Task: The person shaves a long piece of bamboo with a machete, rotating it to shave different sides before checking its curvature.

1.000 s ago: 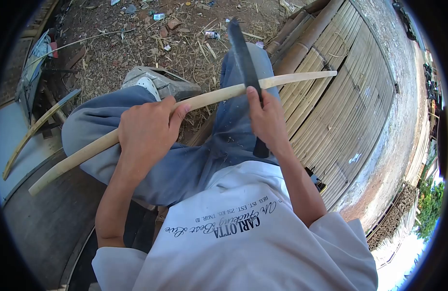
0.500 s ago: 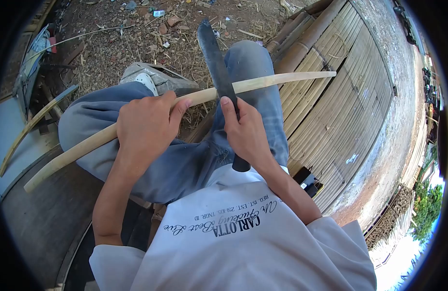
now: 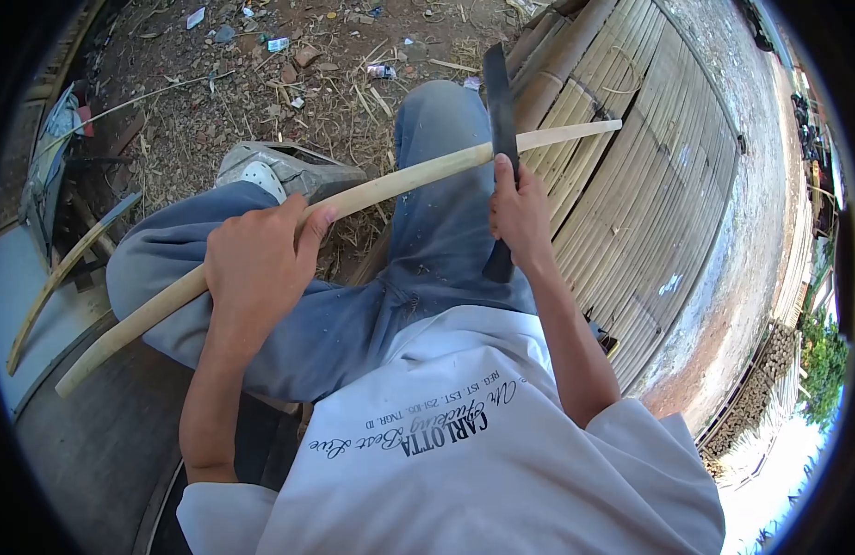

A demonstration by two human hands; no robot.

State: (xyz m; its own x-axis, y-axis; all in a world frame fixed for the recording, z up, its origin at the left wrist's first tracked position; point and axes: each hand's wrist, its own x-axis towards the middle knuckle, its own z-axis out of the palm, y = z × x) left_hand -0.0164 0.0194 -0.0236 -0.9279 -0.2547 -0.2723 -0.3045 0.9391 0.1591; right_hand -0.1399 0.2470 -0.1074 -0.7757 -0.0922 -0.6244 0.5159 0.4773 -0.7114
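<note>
A long, pale, slightly bent wooden stick (image 3: 404, 178) lies across my thighs. My left hand (image 3: 259, 254) is wrapped around it over the bent leg, left of its middle. In my right hand (image 3: 520, 208) is the handle of a machete (image 3: 501, 102), its dark blade pointing away from me. The blade crosses the stick toward its right end and appears to touch it. The butt of the handle sticks out below my right hand, and my fingers hide part of the grip.
To the right is a bamboo slat platform (image 3: 650, 176) with a thick bamboo pole along its edge. Littered dirt ground (image 3: 344, 65) spreads ahead. Another curved strip (image 3: 62, 268) leans at the left, beside a light panel (image 3: 18, 277). A block (image 3: 326, 176) stands by my shoe.
My right hand and the machete have moved right along the stick, toward its far end. The left hand keeps its hold; the stick's left end sits slightly lower in view.
</note>
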